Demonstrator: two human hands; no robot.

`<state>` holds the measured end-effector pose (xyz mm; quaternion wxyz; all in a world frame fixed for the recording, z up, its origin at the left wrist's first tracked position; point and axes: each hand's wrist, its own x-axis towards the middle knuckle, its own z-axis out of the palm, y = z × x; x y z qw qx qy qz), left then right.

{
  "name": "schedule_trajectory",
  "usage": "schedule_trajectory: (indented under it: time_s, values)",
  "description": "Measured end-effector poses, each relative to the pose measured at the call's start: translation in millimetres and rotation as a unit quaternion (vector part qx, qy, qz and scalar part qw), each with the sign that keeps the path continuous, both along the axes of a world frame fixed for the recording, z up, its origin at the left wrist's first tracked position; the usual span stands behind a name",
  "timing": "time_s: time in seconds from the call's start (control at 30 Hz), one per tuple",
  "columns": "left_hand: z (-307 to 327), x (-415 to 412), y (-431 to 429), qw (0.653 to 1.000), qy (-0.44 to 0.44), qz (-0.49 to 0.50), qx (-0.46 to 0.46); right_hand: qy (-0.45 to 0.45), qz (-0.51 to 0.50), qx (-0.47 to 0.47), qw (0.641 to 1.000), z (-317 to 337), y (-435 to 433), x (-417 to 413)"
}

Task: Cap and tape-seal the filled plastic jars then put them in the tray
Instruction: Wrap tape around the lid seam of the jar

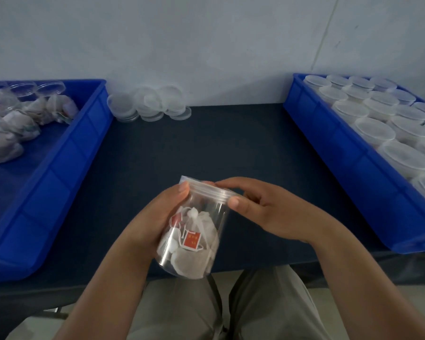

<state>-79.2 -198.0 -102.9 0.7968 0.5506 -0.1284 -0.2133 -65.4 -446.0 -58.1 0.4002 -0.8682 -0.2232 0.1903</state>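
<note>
Near the table's front edge, left hand (pixel 157 217) grips the light, slippery jar (pixel 194 231); right hand (pixel 260 209) pinches its lid (pixel 207 188).

Clear plastic jar (pixel 196 231), tilted in mid-air, tea bags (pixel 194 256) with red tags inside, translucent cap (pixel 206 188) on mouth, blue tray (pixel 353 153) at right, capped jars (pixel 375 127) upright in rows.
</note>
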Motion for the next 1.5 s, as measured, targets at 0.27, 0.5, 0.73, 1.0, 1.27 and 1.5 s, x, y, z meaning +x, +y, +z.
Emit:
schedule_trajectory:
  time_s: [0.27, 0.5, 0.73, 1.0, 1.27, 1.5]
  values:
    - [6, -1, -1, 0.964, -0.056, 0.143, 0.219, -0.028, -0.062, 0.005, 0.998, -11, 3, -5]
    - [4, -19, -38, 0.865, -0.172, 0.314, 0.352, -0.047, -0.12, -0.001, 0.992, -15, 15, -12]
    - [4, -25, -44, 0.815, -0.196, 0.284, 0.466, -0.055, -0.136, -0.013, 0.989, -17, 19, -19]
    - [3, -18, -39, 0.849, -0.152, 0.309, 0.4, -0.036, -0.108, -0.015, 0.993, -14, 11, -16]
    - [9, -16, -26, 0.884, -0.127, 0.287, 0.346, -0.065, -0.056, -0.069, 0.994, 0, -12, -11]
    - [9, -17, -17, 0.957, -0.02, 0.223, 0.183, -0.048, -0.054, -0.079, 0.994, 5, -22, 0]
